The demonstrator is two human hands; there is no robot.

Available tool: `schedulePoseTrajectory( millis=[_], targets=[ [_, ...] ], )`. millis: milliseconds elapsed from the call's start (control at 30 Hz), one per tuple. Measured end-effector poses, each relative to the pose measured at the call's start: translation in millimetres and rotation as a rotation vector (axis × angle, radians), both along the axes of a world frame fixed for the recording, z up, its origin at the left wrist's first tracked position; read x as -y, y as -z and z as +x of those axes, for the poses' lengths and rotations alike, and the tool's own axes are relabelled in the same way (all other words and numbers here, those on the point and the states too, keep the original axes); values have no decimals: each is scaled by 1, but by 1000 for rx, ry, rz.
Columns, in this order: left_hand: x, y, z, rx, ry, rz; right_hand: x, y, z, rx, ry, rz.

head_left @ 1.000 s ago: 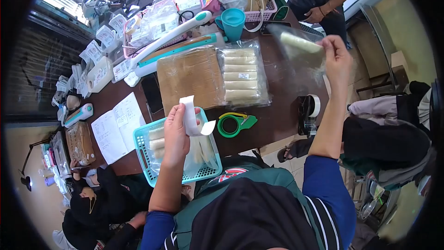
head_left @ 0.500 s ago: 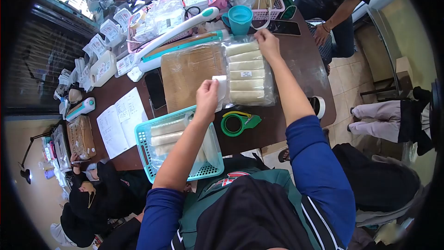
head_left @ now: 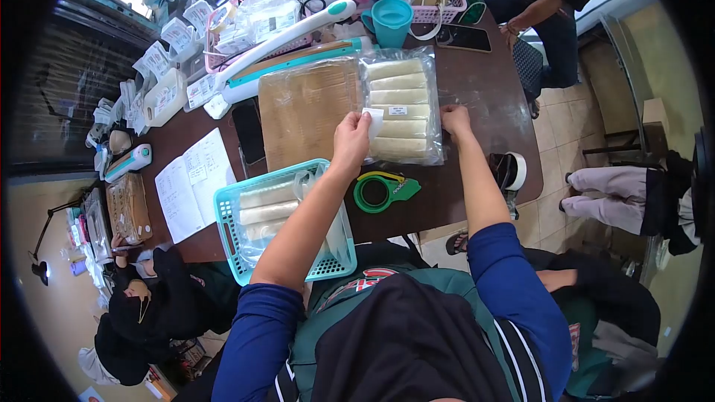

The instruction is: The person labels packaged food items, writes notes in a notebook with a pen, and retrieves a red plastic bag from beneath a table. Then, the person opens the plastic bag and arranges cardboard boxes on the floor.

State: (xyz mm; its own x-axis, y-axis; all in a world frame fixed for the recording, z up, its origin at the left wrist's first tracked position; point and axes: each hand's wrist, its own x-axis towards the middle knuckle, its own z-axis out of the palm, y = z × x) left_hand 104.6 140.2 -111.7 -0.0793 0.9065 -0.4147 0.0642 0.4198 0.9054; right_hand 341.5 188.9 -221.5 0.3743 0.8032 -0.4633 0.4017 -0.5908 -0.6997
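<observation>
A clear plastic pack [head_left: 399, 89] of several pale, cream rolls lies flat on the table, with a small printed label [head_left: 398, 111] on its middle. My left hand [head_left: 351, 138] pinches a small white slip of paper [head_left: 374, 120] at the pack's left edge. Just right of the pack, my right hand [head_left: 455, 119] rests at the table surface with its fingers curled in; what they hold, if anything, is hidden. Under my left forearm stands a turquoise basket [head_left: 226, 234] containing more wrapped rolls [head_left: 267, 212].
A plastic-wrapped cardboard piece [head_left: 309, 108] lies left of the pack, before a long white-and-teal sealer [head_left: 290, 33]. Nearby are a green tape dispenser [head_left: 387, 191], a blue mug [head_left: 391, 21], phones [head_left: 463, 39], an open notebook [head_left: 195, 186] and a tape roll [head_left: 514, 171]. Other people are around the table.
My right hand has left the pack's upper right corner and come down beside its right edge. My left hand has shifted right with the slip, over the pack's left side.
</observation>
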Motion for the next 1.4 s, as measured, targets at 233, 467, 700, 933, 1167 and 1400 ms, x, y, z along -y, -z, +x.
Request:
schedulePoseTrajectory(
  millis=[233,467,700,933,1167,1400],
  targets=[
    [-1,16,6,-52,-49,87,2,-21,-15,283,-13,-4],
    [-3,9,19,-83,50,86,5,-24,-5,281,79,12],
    [-11,7,63,-53,123,117,-3,-32,48,285,98,-25],
    [-18,5,116,-98,228,158,-18,-9,128,344,53,21],
    [-16,9,135,-64,325,187,-18,-60,144,76,58,47],
    [-14,12,124,-110,285,261,26,-126,33,919,-288,674]
  ],
)
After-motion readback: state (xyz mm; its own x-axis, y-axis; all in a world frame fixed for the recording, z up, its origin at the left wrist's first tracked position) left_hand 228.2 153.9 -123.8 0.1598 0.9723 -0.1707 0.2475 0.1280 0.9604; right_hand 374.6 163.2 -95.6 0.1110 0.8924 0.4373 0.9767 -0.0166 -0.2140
